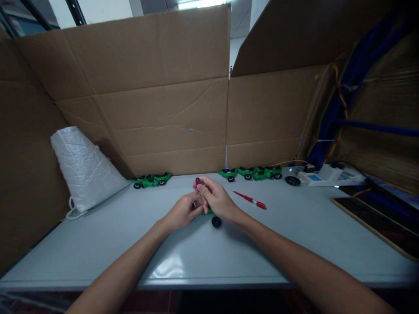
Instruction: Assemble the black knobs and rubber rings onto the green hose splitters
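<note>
Both my hands meet over the middle of the grey table (98, 244). My left hand (183, 212) is closed around a small green toy car (207, 212), mostly hidden under the fingers. My right hand (216, 199) pinches a small screwdriver with a purple handle (198, 181), its tip pointing down at the car. One black wheel (216, 222) shows just below my right hand, touching the table.
Green toy cars stand in a row at the back left (152, 179) and back right (252, 173). A red pen (250, 200) lies right of my hands. A white sack (83, 168) leans at the left. Cardboard walls surround the table; boxes and cables (322, 176) sit at the right.
</note>
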`<state>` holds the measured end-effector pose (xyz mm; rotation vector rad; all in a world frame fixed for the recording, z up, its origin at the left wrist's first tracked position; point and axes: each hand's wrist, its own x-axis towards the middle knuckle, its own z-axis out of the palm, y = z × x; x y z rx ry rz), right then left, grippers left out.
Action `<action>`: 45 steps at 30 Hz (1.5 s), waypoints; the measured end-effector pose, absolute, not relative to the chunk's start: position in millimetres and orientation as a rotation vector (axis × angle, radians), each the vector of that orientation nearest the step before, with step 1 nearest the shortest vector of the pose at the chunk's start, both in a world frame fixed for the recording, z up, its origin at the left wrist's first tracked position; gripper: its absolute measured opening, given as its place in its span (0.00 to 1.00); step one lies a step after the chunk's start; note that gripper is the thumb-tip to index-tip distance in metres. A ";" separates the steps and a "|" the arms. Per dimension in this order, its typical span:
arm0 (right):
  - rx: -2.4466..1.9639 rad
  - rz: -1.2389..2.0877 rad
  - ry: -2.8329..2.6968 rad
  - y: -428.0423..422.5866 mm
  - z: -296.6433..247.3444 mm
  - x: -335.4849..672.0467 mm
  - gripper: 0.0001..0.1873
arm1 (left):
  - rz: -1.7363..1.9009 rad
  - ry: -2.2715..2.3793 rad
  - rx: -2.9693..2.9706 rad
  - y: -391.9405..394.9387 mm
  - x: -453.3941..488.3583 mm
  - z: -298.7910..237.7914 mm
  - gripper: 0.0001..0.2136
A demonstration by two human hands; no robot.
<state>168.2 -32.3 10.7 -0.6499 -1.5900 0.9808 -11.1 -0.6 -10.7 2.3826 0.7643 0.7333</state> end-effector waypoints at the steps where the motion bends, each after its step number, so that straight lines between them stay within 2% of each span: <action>1: -0.662 0.963 -1.598 -32.2 10.6 167.8 0.16 | 0.732 0.758 2.385 -0.8 -11.0 -10.2 0.09; 13: -0.793 0.769 -1.585 -37.9 10.1 160.4 0.12 | 0.768 0.763 2.356 2.3 -10.2 -16.1 0.05; 20: -0.807 0.473 -1.587 -35.3 10.9 157.4 0.10 | 0.825 0.879 2.427 5.3 -7.9 -20.3 0.03; 25: -0.826 0.598 -1.528 -31.3 6.9 160.6 0.11 | 0.802 0.835 2.367 0.4 -6.6 -13.8 0.05; 29: -0.784 0.823 -1.553 -30.9 4.3 165.9 0.15 | 0.767 0.811 2.330 -0.5 -8.2 -9.4 0.10; 34: -0.687 0.917 -1.590 -30.2 6.9 169.1 0.22 | 0.829 0.820 2.290 0.4 -8.5 -8.8 0.14; 41: -0.689 0.933 -1.632 -20.8 7.3 171.8 0.21 | 0.820 0.827 2.272 1.3 -7.6 -11.9 0.13; 45: -0.754 0.763 -1.663 -22.0 8.8 170.5 0.18 | 0.829 0.859 2.281 2.0 -6.6 -16.4 0.12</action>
